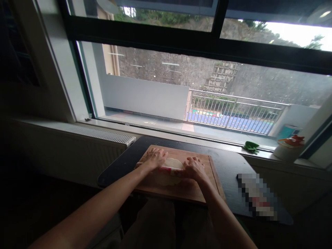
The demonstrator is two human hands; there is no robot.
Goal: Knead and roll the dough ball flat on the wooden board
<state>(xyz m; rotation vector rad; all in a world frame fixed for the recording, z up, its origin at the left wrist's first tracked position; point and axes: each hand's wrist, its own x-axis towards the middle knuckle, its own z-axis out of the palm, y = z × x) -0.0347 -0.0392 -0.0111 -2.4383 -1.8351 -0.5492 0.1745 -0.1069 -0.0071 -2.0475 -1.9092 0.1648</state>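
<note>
A flat, pale sheet of dough (168,180) lies on a wooden board (189,194). Across the dough runs what looks like a rolling pin (167,169) with a red and white label around its middle. My left hand (156,157) presses on the pin's left part, fingers curled over it. Over the right part bends my right hand (193,167), its fingers likewise curled forward. Both hands cover most of the pin's ends. Dough shows on the far side and the near side of the pin.
The board rests on a black table (223,162) by a window. A pixelated, blurred object (258,197) lies at the table's right. On the sill are a green item (250,147) and a white pot (287,150). A radiator (103,138) stands left.
</note>
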